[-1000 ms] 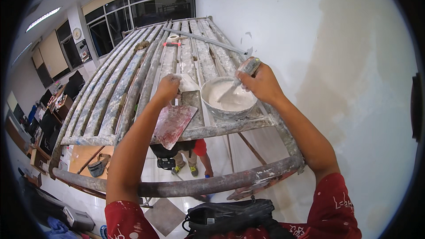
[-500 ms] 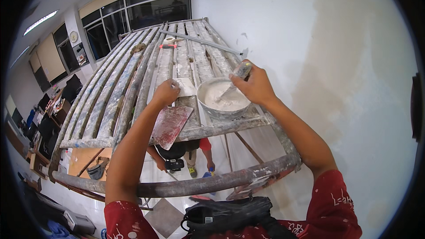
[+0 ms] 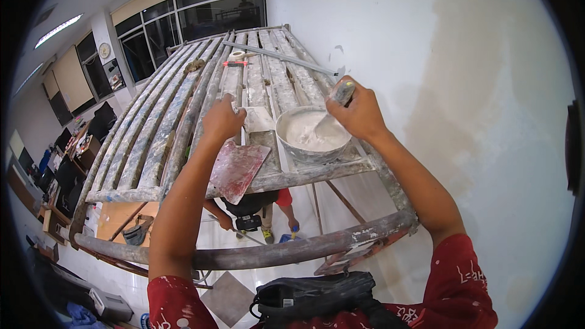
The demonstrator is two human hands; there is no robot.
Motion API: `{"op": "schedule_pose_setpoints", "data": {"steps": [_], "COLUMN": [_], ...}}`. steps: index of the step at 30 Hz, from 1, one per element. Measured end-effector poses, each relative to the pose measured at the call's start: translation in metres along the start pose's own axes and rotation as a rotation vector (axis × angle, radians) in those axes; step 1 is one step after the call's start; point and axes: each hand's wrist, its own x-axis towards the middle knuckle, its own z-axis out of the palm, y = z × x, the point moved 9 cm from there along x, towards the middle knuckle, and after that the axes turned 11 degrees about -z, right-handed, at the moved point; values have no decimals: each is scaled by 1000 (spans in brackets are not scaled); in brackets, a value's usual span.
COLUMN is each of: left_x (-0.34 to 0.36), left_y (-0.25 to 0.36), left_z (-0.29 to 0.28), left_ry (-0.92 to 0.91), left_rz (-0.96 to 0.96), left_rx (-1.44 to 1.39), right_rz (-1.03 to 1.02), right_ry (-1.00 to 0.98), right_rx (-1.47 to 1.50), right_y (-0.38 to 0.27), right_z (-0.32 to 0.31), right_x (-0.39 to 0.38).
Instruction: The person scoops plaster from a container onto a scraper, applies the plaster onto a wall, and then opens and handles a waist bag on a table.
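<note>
Head view: the right hand (image 3: 361, 113) grips a scraper (image 3: 343, 92) dipped into white paste (image 3: 303, 134) in a bowl (image 3: 309, 156) on the slatted platform (image 3: 311, 175), at three o'clock from the left hand (image 3: 223, 120); whether that one holds the pale sheet (image 3: 259, 119) cannot be told.

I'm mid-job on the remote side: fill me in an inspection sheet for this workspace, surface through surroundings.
Surface: slatted platform, heavily spattered.
Job's things: bowl of whitish paste; spatula dipping into it; white flat piece; reddish plate, one corner jutting past the front rail.
Clutter: tape roll, red tool, long metal bar, brownish lump.
Hands: right hand grips the spatula's handle; left hand is curled beside the white flat piece, its hold unclear.
Cables: nothing seen.
Surroundings: wall with a beige patch at right; another person below the platform; office chairs at left.
</note>
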Motion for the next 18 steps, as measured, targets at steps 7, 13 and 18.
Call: {"op": "schedule_pose_setpoints", "data": {"steps": [7,13,18], "left_x": [-3,9,-10], "left_y": [10,0,14], "left_z": [-9,-44,-81], "left_ry": [-80,40,-36], "left_rz": [0,88,186], "left_rx": [29,-98,-214], "right_rz": [23,-22,-13], "right_ry": [28,77,-13], "right_rx": [13,5,49], "right_y": [-11,4,-9], "right_z": [5,8,3], "right_x": [-2,1,-3]}}
